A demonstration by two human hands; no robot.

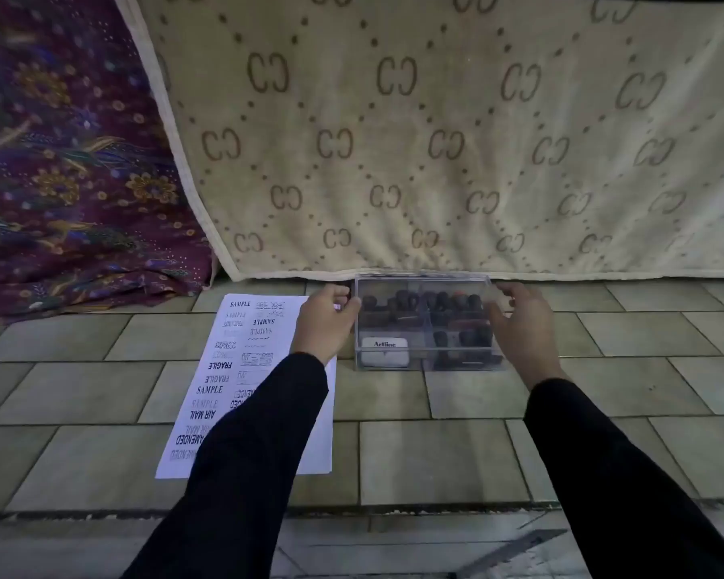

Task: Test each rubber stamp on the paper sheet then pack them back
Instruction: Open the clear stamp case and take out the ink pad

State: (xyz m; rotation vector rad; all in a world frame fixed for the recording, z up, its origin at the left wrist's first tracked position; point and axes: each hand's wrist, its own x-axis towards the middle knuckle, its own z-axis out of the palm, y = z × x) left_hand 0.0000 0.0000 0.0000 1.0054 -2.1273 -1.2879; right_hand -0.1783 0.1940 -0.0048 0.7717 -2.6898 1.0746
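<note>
My left sleeve (268,411) covers the paper sheet's (243,353) right-edge prints; the stamps (435,305) inside the clear box (456,365) blur into dark shapes.

We see dark rubber stamps (439,305) packed inside a clear box (419,367) on the floor (435,461). Just left lies the paper sheet (226,369), covered with stamped words.
</note>
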